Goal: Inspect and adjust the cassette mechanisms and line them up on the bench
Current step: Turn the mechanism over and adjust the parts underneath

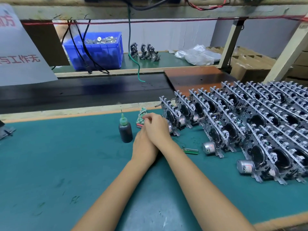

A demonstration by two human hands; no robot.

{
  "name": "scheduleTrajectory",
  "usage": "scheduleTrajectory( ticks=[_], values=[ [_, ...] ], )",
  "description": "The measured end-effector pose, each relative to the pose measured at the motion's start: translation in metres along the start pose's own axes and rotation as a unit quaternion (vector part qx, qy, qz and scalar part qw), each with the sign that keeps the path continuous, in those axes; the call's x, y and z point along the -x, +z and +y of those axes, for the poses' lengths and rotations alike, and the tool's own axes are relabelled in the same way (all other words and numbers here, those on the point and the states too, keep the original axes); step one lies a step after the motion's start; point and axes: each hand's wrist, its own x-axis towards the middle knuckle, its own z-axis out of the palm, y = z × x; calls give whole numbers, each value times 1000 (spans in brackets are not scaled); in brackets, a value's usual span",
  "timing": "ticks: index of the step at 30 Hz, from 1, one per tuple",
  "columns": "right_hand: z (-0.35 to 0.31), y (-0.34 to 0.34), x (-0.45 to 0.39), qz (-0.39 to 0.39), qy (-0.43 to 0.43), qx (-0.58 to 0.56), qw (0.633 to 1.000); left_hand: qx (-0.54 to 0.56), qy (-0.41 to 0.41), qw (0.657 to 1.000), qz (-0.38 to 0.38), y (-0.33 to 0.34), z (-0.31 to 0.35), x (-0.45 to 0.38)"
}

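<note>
The cassette mechanisms [246, 124] stand on edge in slanted rows on the green mat of the counter [66, 172], filling the stretch to the right of the dark dropper bottle [125, 130]. Each is a flat, perforated grey metal frame with a black round flywheel at its middle, a toothed white strip along the top and a small silvery motor can low at its front. Their long axes run away from the bottle toward the far right, faces turned left. Just right of the bottle, the right hand [155, 126] lies crossed over the left hand [144, 147], right fingers curled at a small green-and-white wrapped tool [141, 118]; whether that grip truly pinches it I cannot tell. The left grip is hidden underneath.
</note>
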Motion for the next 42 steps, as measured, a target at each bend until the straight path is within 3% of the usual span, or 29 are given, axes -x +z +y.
scheduleTrajectory(
  ticks=[9, 12, 16, 19, 22, 27, 30, 33, 37, 42],
  values=[
    [3, 3, -14, -7, 63, 55, 996, -8, -34, 999, -2, 5, 1, -17],
    [5, -1, -19, -32, 91, 72, 993, -124, 7, 992, -5, 5, -1, -18],
    [5, 1, -23, -55, 95, 80, 991, -288, 32, 957, -6, 1, -14, -16],
    [6, 2, -22, -58, 88, 91, 990, -323, 41, 945, -4, -1, -20, -11],
    [4, -2, -16, -28, 29, 150, 988, -297, 98, 948, 51, -11, -21, -4],
    [2, -27, -2, 148, -117, 214, 958, -157, 161, 973, 54, -9, -27, -4],
    [6, -55, -3, 224, -71, 253, 939, -80, 145, 984, 62, -5, -8, -5],
    [14, -72, -12, 200, -15, 237, 950, -90, 108, 989, 42, 7, 12, -15],
    [24, -80, -20, 135, -16, 256, 957, -165, 93, 982, 20, 16, 29, -27],
    [35, -85, -24, 78, -39, 234, 968, -172, 98, 980, 28, 18, 35, -32]
  ],
)
